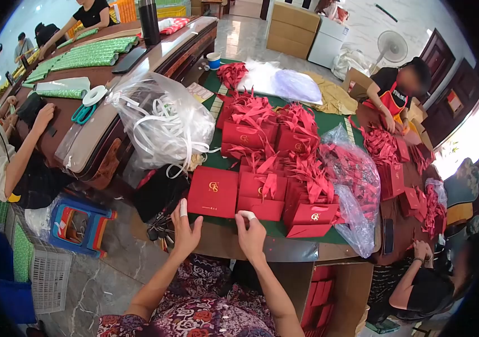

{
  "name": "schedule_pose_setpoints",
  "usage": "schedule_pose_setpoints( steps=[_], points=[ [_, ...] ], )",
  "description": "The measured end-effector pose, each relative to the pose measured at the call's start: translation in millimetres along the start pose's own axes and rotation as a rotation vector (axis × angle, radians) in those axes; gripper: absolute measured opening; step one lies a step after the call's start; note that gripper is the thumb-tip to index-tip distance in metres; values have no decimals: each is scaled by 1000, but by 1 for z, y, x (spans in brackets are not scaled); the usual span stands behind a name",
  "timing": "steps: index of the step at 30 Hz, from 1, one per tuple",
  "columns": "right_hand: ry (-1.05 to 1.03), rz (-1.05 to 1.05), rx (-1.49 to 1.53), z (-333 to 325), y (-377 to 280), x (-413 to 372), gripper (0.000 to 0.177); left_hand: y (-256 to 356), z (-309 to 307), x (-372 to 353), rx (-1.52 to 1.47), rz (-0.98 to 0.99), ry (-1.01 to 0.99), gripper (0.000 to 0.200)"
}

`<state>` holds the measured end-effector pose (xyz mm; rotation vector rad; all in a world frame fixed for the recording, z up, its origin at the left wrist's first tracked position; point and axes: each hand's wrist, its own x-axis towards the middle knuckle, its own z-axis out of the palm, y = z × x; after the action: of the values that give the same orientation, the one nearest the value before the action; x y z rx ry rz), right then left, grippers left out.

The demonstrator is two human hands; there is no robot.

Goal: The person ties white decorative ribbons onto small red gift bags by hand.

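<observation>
A flat red bag (212,192) with a gold logo lies at the front edge of the green table. My left hand (185,231) rests at its lower left corner, fingers apart, a white wrap on one fingertip. By its lower right corner is my right hand (250,230), thumb and finger curled near each other; whether they pinch anything is too small to tell. Just right of that bag lie more red bags with ribbons (262,196), and beyond them a leaning stack of red bags (309,216). Further rows of ribboned red bags (248,135) stand behind.
A clear bag of white ribbons (166,121) sits at the left, and a plastic bag of red ribbons (354,180) at the right. An open carton (351,286) stands below the table edge, near a blue stool (79,224). Other people work on both sides.
</observation>
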<state>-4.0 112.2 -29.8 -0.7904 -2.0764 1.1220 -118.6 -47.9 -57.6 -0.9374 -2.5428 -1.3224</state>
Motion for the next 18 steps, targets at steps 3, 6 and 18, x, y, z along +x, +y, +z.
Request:
schedule_pose_setpoints(
  steps=[3, 6, 18],
  points=[
    [-91, 160, 94, 16, 11, 6, 23, 1, -2, -6, -25, -8, -28, 69],
    [-150, 270, 227, 22, 18, 7, 22, 0, -8, -11, -27, -7, -30, 68],
    [-200, 404, 506, -38, 26, -93, 15, 1, -21, -34, -420, -267, -27, 65]
  ],
)
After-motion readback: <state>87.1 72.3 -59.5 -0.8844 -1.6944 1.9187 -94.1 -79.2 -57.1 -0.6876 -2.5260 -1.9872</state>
